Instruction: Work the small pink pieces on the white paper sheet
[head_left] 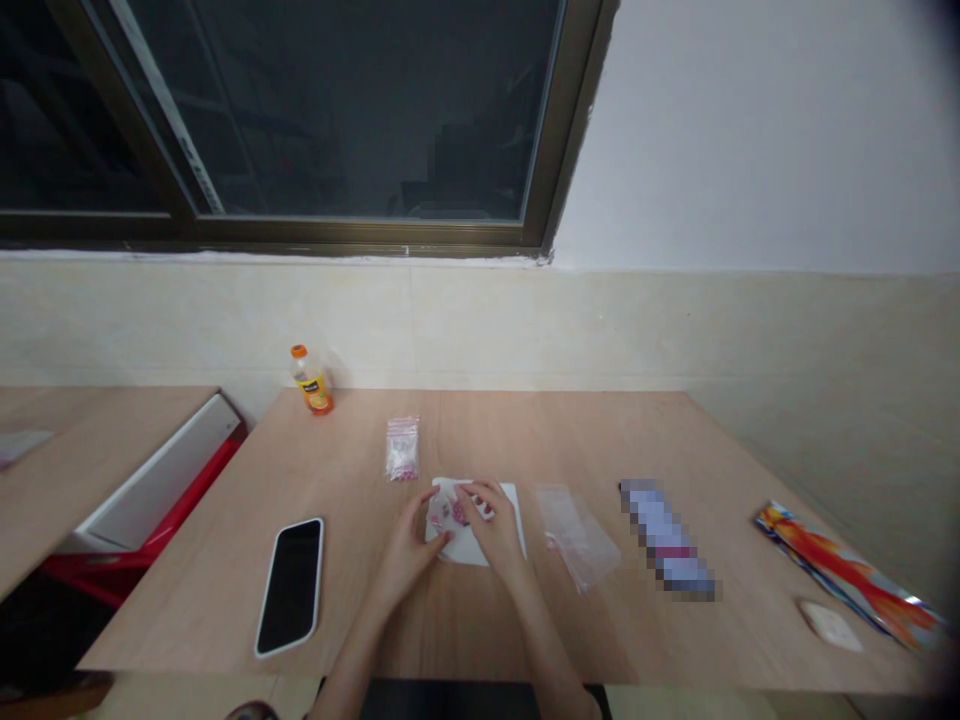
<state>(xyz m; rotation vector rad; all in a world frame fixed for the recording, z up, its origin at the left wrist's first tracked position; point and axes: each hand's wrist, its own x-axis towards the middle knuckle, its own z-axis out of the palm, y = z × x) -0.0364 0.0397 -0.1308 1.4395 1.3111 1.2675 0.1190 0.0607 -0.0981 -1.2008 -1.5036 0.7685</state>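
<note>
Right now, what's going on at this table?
A person has both hands over a white sheet on a wooden table. The left hand and right hand touch small pink pieces lying on it; whether either grips one is too small to tell. A small bag of pink pieces lies just beyond the sheet, a clear bag to its right, and a phone to its left.

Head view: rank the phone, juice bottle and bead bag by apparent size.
1. Phone, clearly largest, though nearest the camera.
2-3. Bead bag and juice bottle look alike; the bottle stands farther back, so no ranking.
</note>
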